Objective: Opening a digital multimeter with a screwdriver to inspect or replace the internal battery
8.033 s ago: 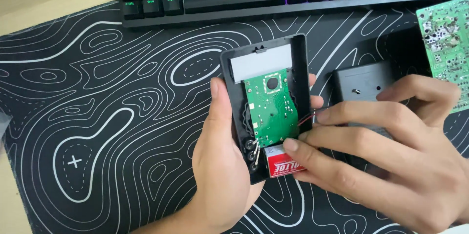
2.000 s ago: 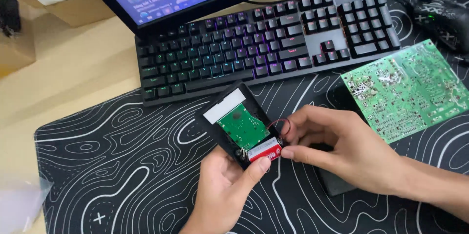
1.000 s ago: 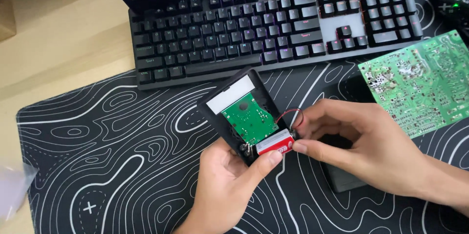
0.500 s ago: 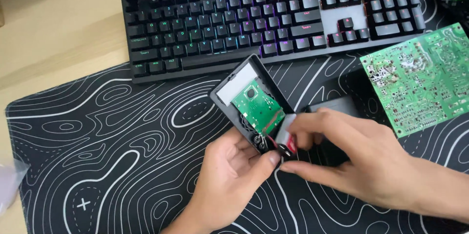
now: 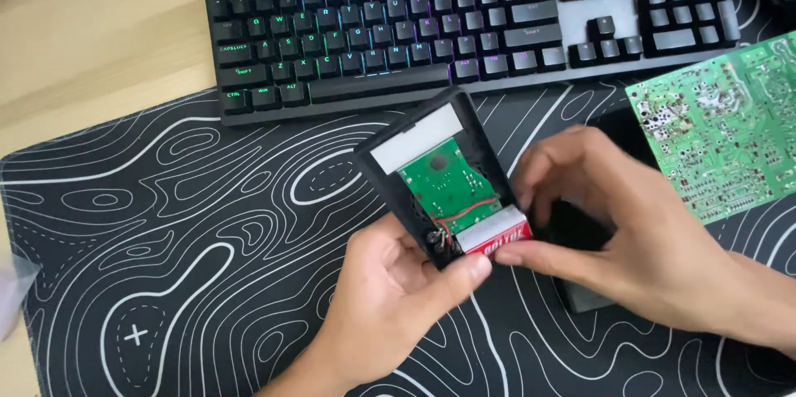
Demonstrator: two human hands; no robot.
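Desk mat black with white swirls, under everything | keyboard along its top edge, green circuit board at right | open black case tilted mid-mat, cupped in left hand, thumb curled on its lower edge | right hand pinches red-and-silver battery at case's bottom end

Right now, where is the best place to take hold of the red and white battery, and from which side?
Probably pinch the red and white battery by its long edges from the case's open bottom end, where the right hand works; thin red wires cross above it.
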